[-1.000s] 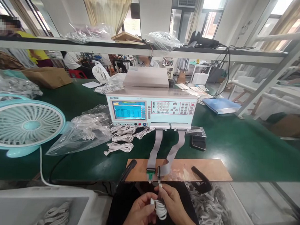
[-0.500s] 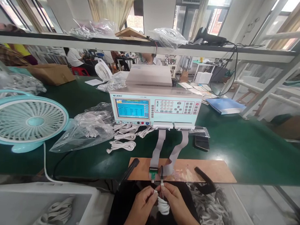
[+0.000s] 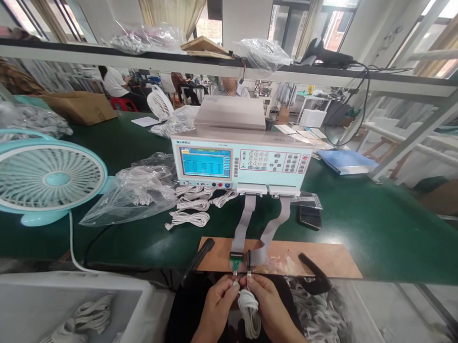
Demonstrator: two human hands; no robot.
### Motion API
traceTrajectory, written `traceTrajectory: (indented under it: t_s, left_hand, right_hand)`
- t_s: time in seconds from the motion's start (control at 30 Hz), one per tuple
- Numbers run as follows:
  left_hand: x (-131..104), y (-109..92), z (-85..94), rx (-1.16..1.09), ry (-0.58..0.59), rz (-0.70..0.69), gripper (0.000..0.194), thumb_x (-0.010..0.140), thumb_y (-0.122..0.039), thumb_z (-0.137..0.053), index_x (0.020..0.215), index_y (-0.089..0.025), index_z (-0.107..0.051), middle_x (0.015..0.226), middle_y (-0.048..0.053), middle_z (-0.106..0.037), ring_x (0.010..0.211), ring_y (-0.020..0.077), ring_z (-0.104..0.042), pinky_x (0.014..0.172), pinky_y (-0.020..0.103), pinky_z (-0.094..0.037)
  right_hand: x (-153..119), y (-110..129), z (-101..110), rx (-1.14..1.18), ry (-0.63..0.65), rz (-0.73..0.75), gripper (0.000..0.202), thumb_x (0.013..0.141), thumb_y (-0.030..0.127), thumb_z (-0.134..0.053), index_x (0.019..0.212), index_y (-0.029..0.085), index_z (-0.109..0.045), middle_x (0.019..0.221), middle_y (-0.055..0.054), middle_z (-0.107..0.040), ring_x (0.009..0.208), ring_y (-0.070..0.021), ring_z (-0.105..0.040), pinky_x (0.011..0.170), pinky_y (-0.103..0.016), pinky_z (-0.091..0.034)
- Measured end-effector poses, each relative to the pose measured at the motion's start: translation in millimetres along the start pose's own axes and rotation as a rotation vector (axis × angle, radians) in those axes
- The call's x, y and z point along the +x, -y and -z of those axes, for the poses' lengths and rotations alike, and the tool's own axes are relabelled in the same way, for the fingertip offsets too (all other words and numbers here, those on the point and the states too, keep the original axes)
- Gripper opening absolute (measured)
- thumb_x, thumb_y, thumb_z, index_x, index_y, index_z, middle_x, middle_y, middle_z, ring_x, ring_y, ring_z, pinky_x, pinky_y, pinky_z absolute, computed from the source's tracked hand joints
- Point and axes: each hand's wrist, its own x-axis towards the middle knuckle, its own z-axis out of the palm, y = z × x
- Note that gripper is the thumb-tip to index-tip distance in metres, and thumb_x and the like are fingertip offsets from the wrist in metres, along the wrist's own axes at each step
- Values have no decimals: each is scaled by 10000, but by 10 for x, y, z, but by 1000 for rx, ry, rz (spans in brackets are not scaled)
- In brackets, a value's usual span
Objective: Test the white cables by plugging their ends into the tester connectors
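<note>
My left hand (image 3: 218,305) pinches one end of a bundled white cable (image 3: 249,314) at the small green board (image 3: 236,264) on the bench edge. Beside it, my right hand (image 3: 270,305) is closed on the cable's other end, at the black connector (image 3: 249,261). The coiled part hangs between both hands. Grey ribbon cables (image 3: 242,227) run from the board and the black connector up to a test instrument (image 3: 237,164) with a lit blue screen. Fingers hide the cable's plugs.
A brown board (image 3: 324,259) lies along the bench edge. Coiled cables (image 3: 191,219), a plastic bag (image 3: 137,187), a phone (image 3: 309,218) and a fan (image 3: 46,178) are on the green table. White bins (image 3: 139,309) with cables stand below. A person sits behind the instrument.
My left hand has moved up to the green board with its cable end. The coil hangs lower and looks longer. The view has shifted slightly.
</note>
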Motion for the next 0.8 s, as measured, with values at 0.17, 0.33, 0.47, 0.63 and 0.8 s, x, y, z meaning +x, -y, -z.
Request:
traceTrajectory:
  t_s: [0.17, 0.33, 0.47, 0.63, 0.8]
  left_hand:
    - [18, 39, -20, -23, -46, 23, 269, 808, -318, -507, 609, -143, -557, 613, -27, -454, 620, 121, -415, 598, 221, -338]
    - [-10, 20, -84, -225, -111, 93, 283, 759, -346, -570, 562, -152, -514, 556, -51, -416, 562, 101, -369, 545, 206, -324]
    - [-35, 22, -107, -301, -129, 108, 270, 766, -371, -562, 611, -150, -544, 582, -41, -465, 580, 104, -395, 556, 205, -337]
    - [47, 116, -183, -167, -190, 105, 369, 743, -457, -546, 560, -137, -564, 500, -38, -446, 492, 98, -382, 486, 217, -303]
    - [-106, -102, -74, -92, -305, 110, 289, 694, -372, -615, 516, -145, -593, 490, -14, -496, 492, 120, -438, 487, 240, -330]
  right_hand:
    - [4, 11, 66, -190, -21, 51, 263, 741, 390, -660, 753, 128, -685, 663, -20, -599, 673, -162, -529, 643, -236, -394]
    - [20, -40, 121, -234, -46, 25, 299, 727, 433, -659, 766, 137, -686, 721, -40, -632, 673, -178, -550, 676, -266, -416]
    - [28, -45, 117, -226, -36, 23, 298, 741, 425, -649, 776, 131, -684, 723, -45, -639, 681, -179, -557, 668, -263, -419]
    - [29, -45, 85, -277, -51, 20, 303, 736, 430, -646, 811, 139, -687, 738, -50, -655, 703, -208, -576, 644, -283, -437]
    - [34, -76, 143, -378, -149, 14, 283, 659, 487, -675, 760, 224, -702, 796, -75, -671, 794, -280, -596, 698, -374, -472]
